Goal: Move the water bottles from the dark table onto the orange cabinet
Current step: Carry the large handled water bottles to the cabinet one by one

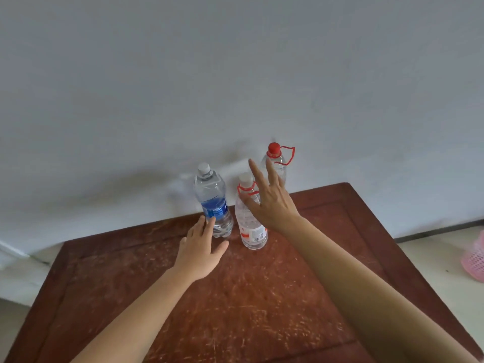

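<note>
Three clear water bottles stand near the far edge of the dark reddish wooden table [235,297]. The blue-labelled bottle [213,197] is on the left. In the middle is a bottle with a white cap and a red handle [251,231]. Behind it stands a red-capped bottle [275,158] with a red carry loop. My left hand [200,254] is spread, its fingertips at the base of the blue-labelled bottle. My right hand [272,200] is spread in front of the middle bottle's neck, fingers straight, partly hiding the red-capped bottle. Neither hand holds anything.
A pale wall rises just behind the table. At the right edge a pink mesh basket [475,258] sits on the light floor. No orange cabinet is in view.
</note>
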{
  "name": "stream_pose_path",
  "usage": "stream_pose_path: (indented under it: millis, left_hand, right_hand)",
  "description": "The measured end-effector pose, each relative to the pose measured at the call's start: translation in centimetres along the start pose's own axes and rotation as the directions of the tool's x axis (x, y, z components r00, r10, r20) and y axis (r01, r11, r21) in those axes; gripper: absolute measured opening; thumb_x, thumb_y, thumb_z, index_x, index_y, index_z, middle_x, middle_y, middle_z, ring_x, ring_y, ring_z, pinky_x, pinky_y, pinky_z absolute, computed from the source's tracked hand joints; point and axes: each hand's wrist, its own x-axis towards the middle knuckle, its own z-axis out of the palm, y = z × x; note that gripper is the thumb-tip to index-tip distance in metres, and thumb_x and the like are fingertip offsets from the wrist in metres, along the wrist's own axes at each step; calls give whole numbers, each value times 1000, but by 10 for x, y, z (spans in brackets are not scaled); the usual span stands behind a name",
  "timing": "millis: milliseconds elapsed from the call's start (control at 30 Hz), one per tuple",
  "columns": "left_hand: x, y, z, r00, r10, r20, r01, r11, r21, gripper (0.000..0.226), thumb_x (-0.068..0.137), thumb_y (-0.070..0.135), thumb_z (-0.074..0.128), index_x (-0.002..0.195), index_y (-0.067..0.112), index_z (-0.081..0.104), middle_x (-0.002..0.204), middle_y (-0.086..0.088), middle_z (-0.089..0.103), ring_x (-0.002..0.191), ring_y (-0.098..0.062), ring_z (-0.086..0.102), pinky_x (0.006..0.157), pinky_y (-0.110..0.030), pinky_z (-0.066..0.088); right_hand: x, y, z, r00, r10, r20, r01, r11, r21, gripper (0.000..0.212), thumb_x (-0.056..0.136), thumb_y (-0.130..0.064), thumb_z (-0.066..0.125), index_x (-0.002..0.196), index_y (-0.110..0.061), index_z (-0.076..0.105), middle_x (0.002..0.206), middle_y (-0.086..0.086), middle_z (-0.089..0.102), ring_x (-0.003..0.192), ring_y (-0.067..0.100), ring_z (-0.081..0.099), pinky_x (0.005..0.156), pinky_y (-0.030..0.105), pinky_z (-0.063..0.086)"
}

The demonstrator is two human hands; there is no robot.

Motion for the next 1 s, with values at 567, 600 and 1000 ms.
stream_pose_path:
  millis: [567, 600, 1000]
  left_hand:
    - [137, 60, 97, 898, 409, 162, -317, 856, -407, 102, 42, 70, 87, 131, 42, 46, 128, 22, 58, 119, -4, 56, 102, -38, 50]
    - [141, 65, 103, 886, 435, 164, -360, 865, -349, 101, 41, 73, 85, 128, 40, 47, 125, 20, 59, 117, -7, 57, 100, -38, 50]
    - [119, 110, 108, 773, 491, 401, -588, 792, 163, 91, 61, 53, 85, 135, 32, 37, 130, -1, 42, 126, -31, 37, 90, -46, 53]
  right_hand:
    - [-85, 88, -19, 930, 331, -160, -237, 873, 426, 30, 86, -46, 58, 108, -26, 53, 113, -11, 68, 81, 10, 66, 66, 25, 54]
    - [-95, 96, -21, 897, 416, -150, -313, 835, 452, 34, 86, -54, 66, 105, -28, 56, 109, -11, 69, 78, 10, 67, 65, 26, 56]
    - [-195, 157, 18, 663, 722, 197, -748, 647, 147, 83, 58, -70, 87, 130, -38, 63, 106, -17, 72, 97, 1, 67, 84, 18, 52]
